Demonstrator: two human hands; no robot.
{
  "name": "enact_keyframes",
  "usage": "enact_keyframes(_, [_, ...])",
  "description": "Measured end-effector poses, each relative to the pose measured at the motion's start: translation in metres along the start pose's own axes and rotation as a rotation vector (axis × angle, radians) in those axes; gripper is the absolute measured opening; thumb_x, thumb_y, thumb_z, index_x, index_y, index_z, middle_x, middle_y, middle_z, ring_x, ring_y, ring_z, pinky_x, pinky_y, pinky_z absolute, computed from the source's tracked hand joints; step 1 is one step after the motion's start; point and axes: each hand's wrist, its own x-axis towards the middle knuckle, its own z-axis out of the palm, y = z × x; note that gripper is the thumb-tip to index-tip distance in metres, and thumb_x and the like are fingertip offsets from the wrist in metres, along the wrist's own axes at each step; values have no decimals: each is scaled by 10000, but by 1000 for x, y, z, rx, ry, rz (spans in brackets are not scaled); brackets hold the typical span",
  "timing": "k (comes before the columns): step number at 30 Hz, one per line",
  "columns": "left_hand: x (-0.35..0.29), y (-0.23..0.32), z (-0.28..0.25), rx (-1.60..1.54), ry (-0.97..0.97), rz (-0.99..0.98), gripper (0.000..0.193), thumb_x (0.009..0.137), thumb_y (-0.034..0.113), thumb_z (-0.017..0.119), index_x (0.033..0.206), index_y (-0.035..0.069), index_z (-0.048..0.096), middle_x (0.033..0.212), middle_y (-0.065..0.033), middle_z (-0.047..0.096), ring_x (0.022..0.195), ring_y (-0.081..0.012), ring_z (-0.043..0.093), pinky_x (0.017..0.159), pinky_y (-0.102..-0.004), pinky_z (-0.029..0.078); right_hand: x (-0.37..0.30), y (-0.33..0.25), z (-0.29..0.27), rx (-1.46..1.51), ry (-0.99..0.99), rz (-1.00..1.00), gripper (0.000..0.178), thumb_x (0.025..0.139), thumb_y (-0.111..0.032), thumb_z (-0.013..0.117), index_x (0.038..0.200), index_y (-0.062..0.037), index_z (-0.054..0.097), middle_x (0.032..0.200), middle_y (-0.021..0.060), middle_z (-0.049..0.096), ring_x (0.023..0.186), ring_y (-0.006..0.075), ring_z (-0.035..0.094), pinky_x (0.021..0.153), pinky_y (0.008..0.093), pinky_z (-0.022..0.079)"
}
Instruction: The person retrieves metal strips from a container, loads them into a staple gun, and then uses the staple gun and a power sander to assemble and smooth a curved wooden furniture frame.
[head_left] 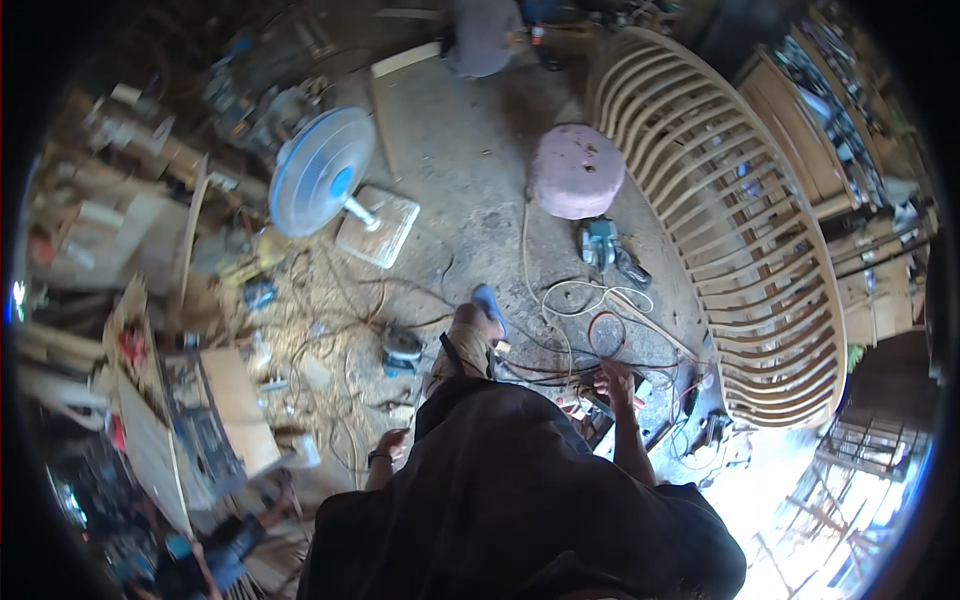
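Observation:
My left hand (393, 440), with a dark band at the wrist, hangs beside my body above the littered floor. It is small and blurred, and nothing shows in it. On the other side my right hand (614, 382) is held out with its fingers loosely apart and no object visible in them. Below that hand lie tangled cables (545, 378) and some tools too cluttered to tell apart. One of my feet, in a blue shoe (489, 308), is forward on the floor. A dark power tool (402, 350) lies left of that leg.
A long curved slatted wooden frame (740, 230) fills the right side. Ahead stand a pink round stool (577, 172), a green power tool (599, 243) and a blue pedestal fan (325, 172). Loops of hose (590, 290) cross the floor. Another person (482, 40) is at the far end; one more (215, 555) is lower left.

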Motion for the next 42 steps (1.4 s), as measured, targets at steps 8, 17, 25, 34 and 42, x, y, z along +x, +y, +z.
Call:
enact_keyframes(8, [179,324,-69,-62,-22,308,119,920,299,518,892,186,545,700,50,511,561,-148,468,527,-311,393,145,43,0,-252,143,-95,236,917,-244,552,903,-27,646,738,75,657,585,152,640,499,303,507])
enact_keyframes(17, [120,789,-85,475,140,1219,262,922,262,548,1048,44,620,1018,-153,635,986,-332,599,854,-381,469,286,-124,115,63,286,260,226,919,-280,529,1025,-93,598,731,71,620,524,172,596,446,315,485])
enact_keyframes(25, [205,941,-98,782,89,1243,292,927,309,528,1047,56,613,1010,-163,638,985,-353,592,831,-420,474,404,-174,167,-71,457,605,208,840,-221,612,979,-68,634,659,133,619,502,219,607,433,357,488])
enact_keyframes(34, [263,900,-322,1438,271,776,321,886,271,584,1148,89,623,1037,-69,662,956,-215,636,735,-355,502,778,-430,249,-719,139,-42,417,818,-400,645,1015,-33,648,1021,227,653,913,396,619,822,482,493])
enact_keyframes(42, [307,1039,-300,1107,202,479,363,892,264,525,1198,79,588,1104,-130,632,970,-290,619,792,-412,490,932,-667,253,-728,280,-499,156,836,-146,519,786,-21,599,777,188,612,752,362,616,723,446,491])
